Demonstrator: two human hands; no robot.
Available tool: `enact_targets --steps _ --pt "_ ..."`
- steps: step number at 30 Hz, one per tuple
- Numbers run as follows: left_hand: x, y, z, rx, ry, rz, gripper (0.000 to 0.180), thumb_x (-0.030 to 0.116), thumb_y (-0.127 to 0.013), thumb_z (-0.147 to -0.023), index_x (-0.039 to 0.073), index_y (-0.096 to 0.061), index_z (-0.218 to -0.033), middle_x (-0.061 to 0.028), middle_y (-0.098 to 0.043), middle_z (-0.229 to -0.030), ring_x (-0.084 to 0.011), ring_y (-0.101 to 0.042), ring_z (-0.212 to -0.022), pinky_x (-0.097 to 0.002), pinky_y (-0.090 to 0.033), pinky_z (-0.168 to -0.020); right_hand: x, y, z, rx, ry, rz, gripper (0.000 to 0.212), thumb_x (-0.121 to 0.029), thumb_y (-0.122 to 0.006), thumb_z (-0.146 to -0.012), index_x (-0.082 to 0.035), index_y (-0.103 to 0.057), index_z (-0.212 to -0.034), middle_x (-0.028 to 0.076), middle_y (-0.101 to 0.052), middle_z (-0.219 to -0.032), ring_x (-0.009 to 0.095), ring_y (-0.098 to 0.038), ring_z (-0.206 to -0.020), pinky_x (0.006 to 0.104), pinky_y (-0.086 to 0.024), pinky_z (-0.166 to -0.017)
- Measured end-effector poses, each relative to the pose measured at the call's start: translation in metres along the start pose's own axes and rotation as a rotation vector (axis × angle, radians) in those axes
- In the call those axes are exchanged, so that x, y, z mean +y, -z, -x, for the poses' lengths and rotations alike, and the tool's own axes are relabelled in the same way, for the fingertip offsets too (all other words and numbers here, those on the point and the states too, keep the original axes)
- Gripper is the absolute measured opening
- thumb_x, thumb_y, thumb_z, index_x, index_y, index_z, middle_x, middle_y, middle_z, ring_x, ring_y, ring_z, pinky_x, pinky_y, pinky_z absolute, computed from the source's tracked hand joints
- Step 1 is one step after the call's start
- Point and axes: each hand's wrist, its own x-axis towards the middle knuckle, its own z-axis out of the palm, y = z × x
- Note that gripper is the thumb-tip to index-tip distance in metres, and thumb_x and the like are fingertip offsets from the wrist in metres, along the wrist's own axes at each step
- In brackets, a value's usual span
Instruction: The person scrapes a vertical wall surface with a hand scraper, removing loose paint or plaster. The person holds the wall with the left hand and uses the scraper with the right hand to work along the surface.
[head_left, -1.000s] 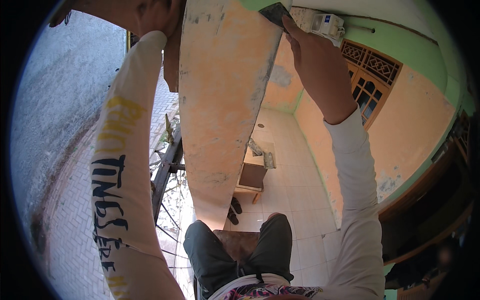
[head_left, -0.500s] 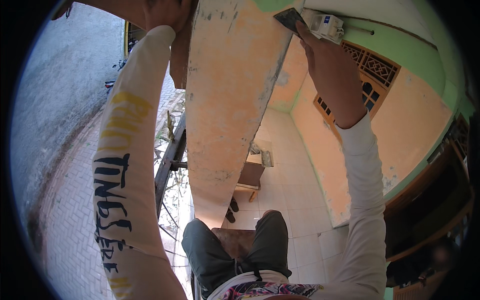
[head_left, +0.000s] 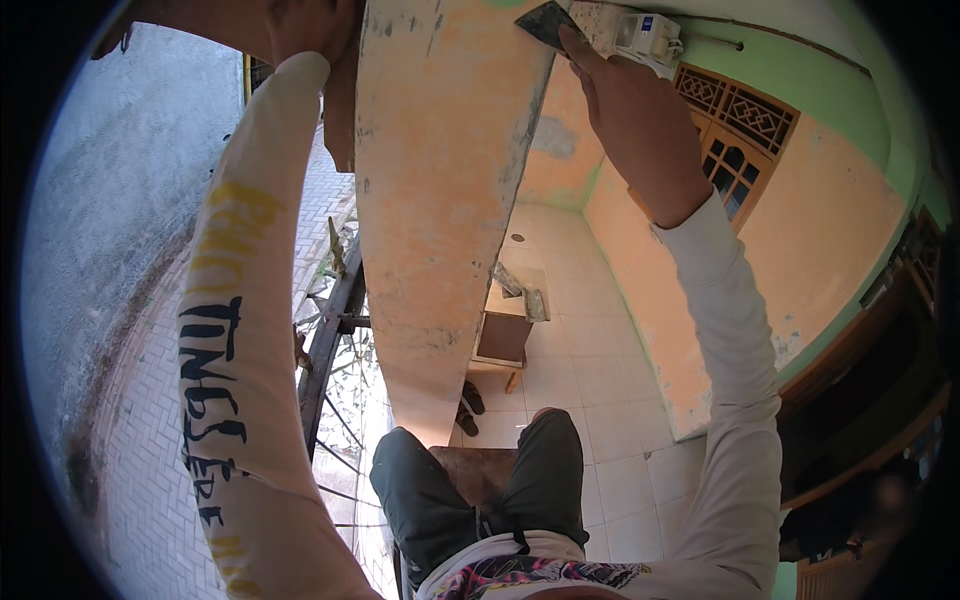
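Observation:
My right hand (head_left: 650, 135) grips a flat scraper (head_left: 545, 24) with a dark, wide blade. The blade lies at the upper right edge of a pillar (head_left: 440, 190) with worn orange paint, dark scuffs and a trace of green at the top. My left hand (head_left: 308, 28) is raised against a brown beam (head_left: 225, 25) at the upper left, beside the pillar. Its fingers are cut off by the picture's top edge and lost in shadow, so their grip does not show.
Below my knees is a brown board (head_left: 475, 472). A small wooden table (head_left: 502, 338) and dark sandals (head_left: 468, 410) are on the tiled floor (head_left: 560, 370). Dark metal railing (head_left: 335, 330) runs left of the pillar. A white box-shaped unit (head_left: 645, 36) and wooden window (head_left: 735, 150) are at right.
The view has shifted, so the pillar and both arms appear further left. The scraper stays at the pillar's upper right edge in my right hand, and my left hand remains by the beam.

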Motion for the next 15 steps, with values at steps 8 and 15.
enact_targets --steps 8,15 --pt "-0.016 -0.001 -0.013 -0.188 0.015 -0.098 0.072 0.058 -0.022 -0.103 0.003 -0.064 -0.12 -0.0198 -0.067 -0.119 -0.0368 -0.059 -0.118 -0.0551 -0.023 -0.112 0.002 -0.002 -0.003 0.046 -0.05 -0.112 0.036 -0.023 -0.049 -0.104 -0.019 -0.057 -0.138 0.016 -0.065 -0.074 0.034 -0.065 -0.065 0.0459 -0.053 -0.059" --pt "0.003 0.006 0.0 -0.015 -0.009 0.021 0.061 0.044 -0.028 -0.106 -0.004 -0.066 -0.109 -0.0251 -0.064 -0.118 -0.0396 -0.053 -0.119 -0.0542 -0.024 -0.114 0.025 -0.005 -0.008 0.062 0.025 -0.08 0.037 -0.022 -0.051 -0.103 -0.018 -0.056 -0.14 0.015 -0.065 -0.074 0.032 -0.064 -0.063 0.0445 -0.053 -0.057"
